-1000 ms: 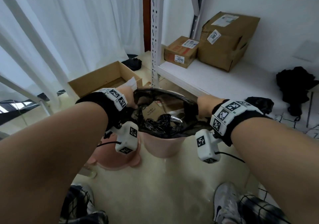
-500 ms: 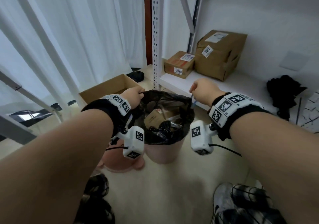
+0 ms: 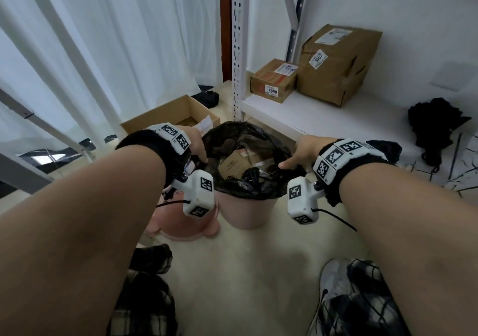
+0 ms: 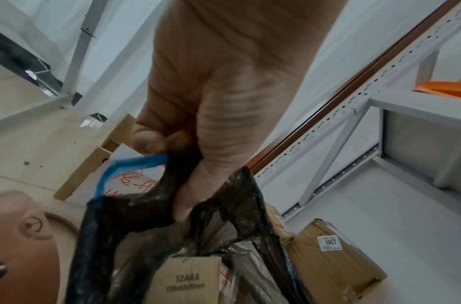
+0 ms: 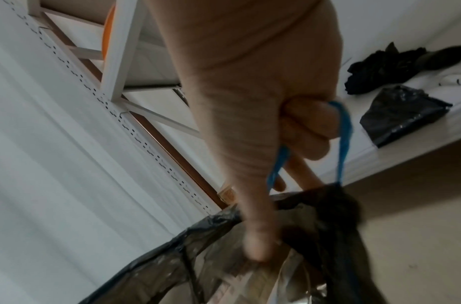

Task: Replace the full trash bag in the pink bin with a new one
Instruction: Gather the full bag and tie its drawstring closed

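The pink bin [image 3: 247, 213] stands on the floor between my arms, lined with a full black trash bag [image 3: 245, 139] holding a small cardboard box [image 3: 232, 163] and crumpled plastic. My left hand [image 3: 198, 145] grips the bag's left rim; the left wrist view shows its curled fingers [image 4: 151, 139] holding the blue drawstring [image 4: 120, 166] and its thumb inside the black film [image 4: 146, 216]. My right hand [image 3: 301, 152] grips the right rim, its fingers [image 5: 310, 123] hooked through the blue drawstring loop [image 5: 345, 131]. A folded black bag [image 5: 401, 115] lies on the shelf to the right.
The pink bin lid [image 3: 186, 222] lies on the floor left of the bin. An open cardboard box [image 3: 168, 117] sits behind it by white curtains. A white metal shelf [image 3: 336, 118] carries two taped boxes [image 3: 336, 61] and dark cloth [image 3: 434, 126]. My shoes [image 3: 336, 291] are below.
Both hands have come back down from the raised pull of half a second ago and sit wider apart at the bag's rim; the bag mouth is open wider.
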Action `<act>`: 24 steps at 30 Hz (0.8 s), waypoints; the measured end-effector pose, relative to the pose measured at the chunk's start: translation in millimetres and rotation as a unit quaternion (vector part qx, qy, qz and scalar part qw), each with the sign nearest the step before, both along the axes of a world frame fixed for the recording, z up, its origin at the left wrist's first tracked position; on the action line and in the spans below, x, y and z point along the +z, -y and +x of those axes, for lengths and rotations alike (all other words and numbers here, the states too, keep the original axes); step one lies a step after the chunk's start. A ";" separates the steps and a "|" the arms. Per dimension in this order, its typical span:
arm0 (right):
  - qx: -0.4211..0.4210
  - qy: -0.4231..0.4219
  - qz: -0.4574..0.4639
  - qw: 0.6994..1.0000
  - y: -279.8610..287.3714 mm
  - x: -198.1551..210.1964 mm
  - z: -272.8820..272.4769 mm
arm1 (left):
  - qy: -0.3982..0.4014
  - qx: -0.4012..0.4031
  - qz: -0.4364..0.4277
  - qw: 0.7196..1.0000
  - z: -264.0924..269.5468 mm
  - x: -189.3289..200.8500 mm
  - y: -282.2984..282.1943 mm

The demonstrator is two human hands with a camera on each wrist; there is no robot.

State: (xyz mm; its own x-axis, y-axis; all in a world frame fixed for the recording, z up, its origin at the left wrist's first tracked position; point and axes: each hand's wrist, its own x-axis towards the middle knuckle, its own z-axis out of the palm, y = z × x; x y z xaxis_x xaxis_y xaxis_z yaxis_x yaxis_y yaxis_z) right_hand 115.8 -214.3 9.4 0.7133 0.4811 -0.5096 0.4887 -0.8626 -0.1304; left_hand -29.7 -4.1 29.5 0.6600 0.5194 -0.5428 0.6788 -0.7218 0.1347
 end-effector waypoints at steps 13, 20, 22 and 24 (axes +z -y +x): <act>-0.059 0.117 0.227 0.965 -24.3 10.2 7.4 | 0.185 0.034 -0.095 0.978 19.2 1.8 6.5; -0.078 0.113 0.494 0.858 -31.2 50.0 -14.9 | 0.364 0.017 -0.094 0.926 16.2 21.9 16.4; -0.067 0.127 0.527 0.837 -30.0 61.9 -21.0 | 0.412 0.040 -0.123 0.902 13.7 29.1 18.9; -0.027 0.131 0.530 0.838 -27.9 70.6 -26.1 | 0.396 0.035 -0.167 0.902 11.7 31.8 20.1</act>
State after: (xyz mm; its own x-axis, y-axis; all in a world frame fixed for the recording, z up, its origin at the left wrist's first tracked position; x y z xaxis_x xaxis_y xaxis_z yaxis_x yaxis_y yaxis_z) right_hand 89.7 -186.4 80.0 0.7697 0.5269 0.3605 0.5841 -0.3532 -0.7308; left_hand -18.0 -24.2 61.4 0.8813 0.4701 -0.0487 0.3161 -0.5098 0.8001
